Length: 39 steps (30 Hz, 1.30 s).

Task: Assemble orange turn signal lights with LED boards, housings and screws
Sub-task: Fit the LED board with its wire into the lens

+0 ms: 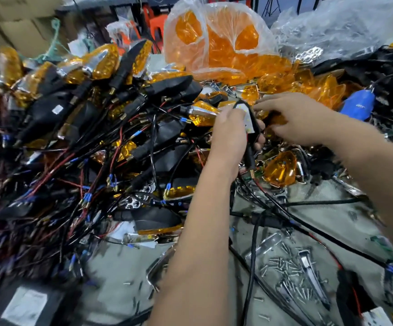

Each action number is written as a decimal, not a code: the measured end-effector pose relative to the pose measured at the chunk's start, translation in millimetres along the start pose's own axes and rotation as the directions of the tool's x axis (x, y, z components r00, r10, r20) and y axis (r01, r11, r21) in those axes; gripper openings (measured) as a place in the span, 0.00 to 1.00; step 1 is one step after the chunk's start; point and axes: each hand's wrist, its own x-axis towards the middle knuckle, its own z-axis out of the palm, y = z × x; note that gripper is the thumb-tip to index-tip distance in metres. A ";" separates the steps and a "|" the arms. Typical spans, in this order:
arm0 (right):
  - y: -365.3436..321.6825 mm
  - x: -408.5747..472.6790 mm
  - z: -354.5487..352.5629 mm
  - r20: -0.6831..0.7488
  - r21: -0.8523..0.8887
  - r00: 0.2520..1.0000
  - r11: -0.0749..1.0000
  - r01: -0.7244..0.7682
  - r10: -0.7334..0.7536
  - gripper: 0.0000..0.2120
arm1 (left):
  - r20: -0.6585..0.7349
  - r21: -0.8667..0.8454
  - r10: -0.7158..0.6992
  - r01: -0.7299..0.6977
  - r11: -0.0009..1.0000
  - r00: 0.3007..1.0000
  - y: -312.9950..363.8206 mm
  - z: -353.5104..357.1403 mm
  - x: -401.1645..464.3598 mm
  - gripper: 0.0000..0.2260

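Now left hand (229, 130) fingers grip housing (251, 123); right hand (301, 118) fingers pinch lens (276, 118).

Grey table (120, 267) under lights (78, 118), screws (282, 264)

Probably a small assembly workshop: finished turn signals (92, 74) heaped left of a bag of orange lenses (221, 43), loose screws (284, 267) below it, cartons (14, 22) far left

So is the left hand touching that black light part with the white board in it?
Touching. The head view shows the left hand with its fingers curled around the black housing, gripping it with the white LED board facing up.
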 end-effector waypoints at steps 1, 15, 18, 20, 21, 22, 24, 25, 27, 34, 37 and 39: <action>-0.7 -2.1 -0.7 -0.091 0.025 0.996 0.999 0.028 -0.025 0.26 | 0.006 0.012 0.001 -0.001 1.000 1.000 0.6 -1.1 -4.3 0.09; -165.3 -15.6 12.1 -0.191 0.111 0.740 0.734 0.670 -0.645 0.04 | 0.025 -0.080 0.207 -0.205 0.976 0.978 96.9 -124.2 -75.2 0.13; -202.0 -10.1 25.7 -0.029 0.022 0.681 0.681 0.732 -0.731 0.04 | 0.046 -0.109 0.244 -0.238 0.965 0.969 104.7 -136.3 -80.6 0.13; -215.8 -6.2 37.5 0.134 -0.177 0.706 0.684 0.708 -0.696 0.05 | 0.050 -0.102 0.259 -0.253 0.962 0.965 107.3 -139.7 -81.5 0.13; -217.8 -5.3 42.6 0.177 -0.271 0.709 0.659 0.701 -0.682 0.05 | 0.049 -0.099 0.265 -0.259 0.961 0.963 107.6 -140.3 -81.3 0.13; -219.3 -4.3 45.2 0.195 -0.333 0.707 0.632 0.699 -0.680 0.08 | 0.046 -0.099 0.270 -0.265 0.959 0.962 108.5 -141.2 -80.8 0.13; -218.9 -3.0 46.9 0.197 -0.378 0.712 0.618 0.690 -0.674 0.13 | 0.041 -0.110 0.269 -0.264 0.958 0.962 107.6 -141.8 -79.2 0.13; -219.9 -2.0 47.2 0.191 -0.394 0.720 0.620 0.679 -0.667 0.14 | 0.041 -0.119 0.262 -0.256 0.959 0.964 106.8 -142.0 -78.2 0.13; -225.2 -2.0 50.0 0.155 -0.421 0.751 0.645 0.638 -0.641 0.14 | 0.036 -0.136 0.248 -0.241 0.961 0.968 104.8 -141.8 -76.1 0.13; -216.4 -1.2 46.0 0.070 -0.300 0.754 0.707 0.640 -0.653 0.09 | 0.021 -0.186 0.234 -0.226 0.956 0.972 93.7 -139.1 -71.9 0.11; -199.9 0.0 36.4 0.006 -0.117 0.707 0.701 0.703 -0.707 0.10 | 0.050 -0.267 0.250 -0.228 0.936 0.967 94.8 -136.7 -69.3 0.12; -187.3 0.4 37.7 -0.122 -0.043 0.695 0.703 0.709 -0.709 0.08 | 0.054 -0.279 0.260 -0.236 0.931 0.964 96.3 -135.3 -66.4 0.12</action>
